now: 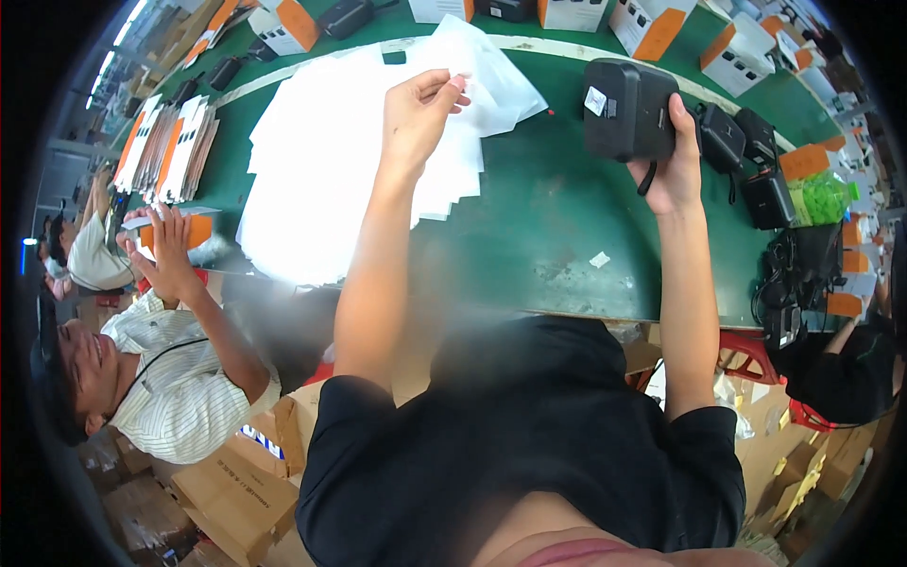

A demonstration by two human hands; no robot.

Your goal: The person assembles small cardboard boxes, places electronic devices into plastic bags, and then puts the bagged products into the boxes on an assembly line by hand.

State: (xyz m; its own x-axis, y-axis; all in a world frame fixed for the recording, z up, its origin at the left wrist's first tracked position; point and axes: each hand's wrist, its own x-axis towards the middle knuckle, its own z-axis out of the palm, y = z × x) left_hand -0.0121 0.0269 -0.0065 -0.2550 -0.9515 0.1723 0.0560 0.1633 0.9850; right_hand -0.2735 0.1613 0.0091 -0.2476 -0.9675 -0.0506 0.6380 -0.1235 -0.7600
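My left hand point(420, 118) is closed in a pinch at a thin white translucent sheet point(505, 99) lying across the far right of a spread stack of white sheets point(312, 170). Its fingertips meet near the sheet's crumpled part; the exact grip is hard to see. Held up in my right hand point(678, 161) is a black box-shaped device point(624, 111) with rounded corners, a dangling wrist strap and a small white sticker. My thumb lies along its right side, while the other fingers are mostly hidden behind it.
More black devices point(722, 137) stand right on the green table point(539, 246), near a green-tinted bottle point(822, 198) and black cables point(784, 274). Orange-and-white boxes point(642, 28) line the far side. At left, a co-worker's hands point(170, 250) hold an orange-and-white carton beside flat cartons point(170, 146).
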